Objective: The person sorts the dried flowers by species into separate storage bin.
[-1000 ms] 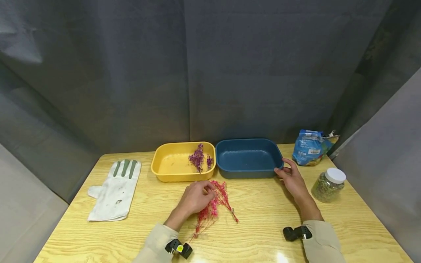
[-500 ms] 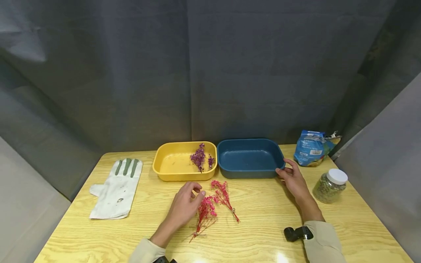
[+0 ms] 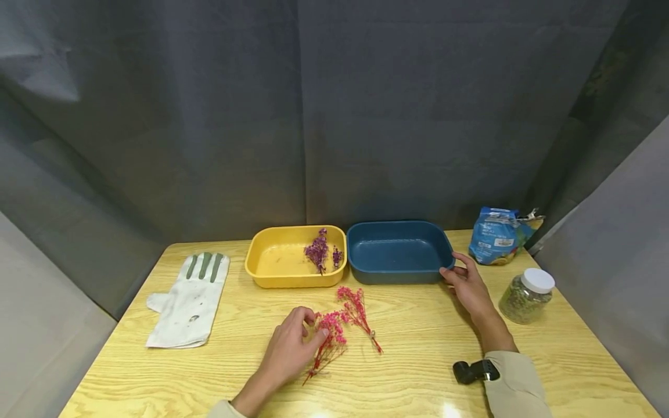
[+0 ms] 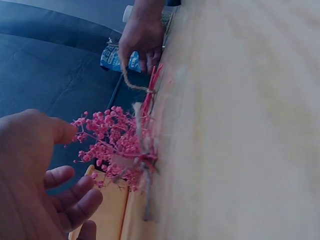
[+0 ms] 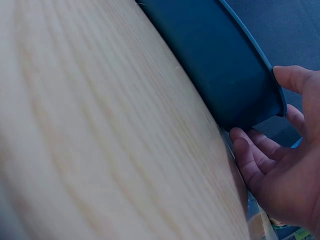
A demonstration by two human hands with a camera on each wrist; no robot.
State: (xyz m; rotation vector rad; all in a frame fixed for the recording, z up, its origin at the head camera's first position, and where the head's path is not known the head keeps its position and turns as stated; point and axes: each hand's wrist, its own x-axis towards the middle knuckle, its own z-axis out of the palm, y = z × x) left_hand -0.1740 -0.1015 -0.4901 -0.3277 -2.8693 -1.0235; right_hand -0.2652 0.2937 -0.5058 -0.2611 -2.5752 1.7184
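Two bunches of pink dried flowers lie on the wooden table (image 3: 418, 371) in front of the trays: one bunch (image 3: 329, 339) by my left hand and another (image 3: 358, 310) just to its right. My left hand (image 3: 292, 345) lies with loosely spread fingers, its fingertips touching the nearer bunch (image 4: 117, 145) without gripping it. My right hand (image 3: 464, 280) holds the right front corner of the blue tray (image 3: 397, 276), which has nothing in it; the thumb lies at the rim and the fingers (image 5: 250, 150) against the outer wall (image 5: 225, 65).
A yellow tray (image 3: 272, 281) with purple flower sprigs (image 3: 319, 252) stands left of the blue one. A white work glove (image 3: 190, 302) lies at the left. A blue pouch (image 3: 496, 235) and a white-capped jar (image 3: 525, 296) stand at the right. Grey curtains hang behind the table.
My left hand has drawn back toward the near edge, off the flower heads, and the nearer pink bunch shifted slightly with it. The right hand has stayed on the blue tray.
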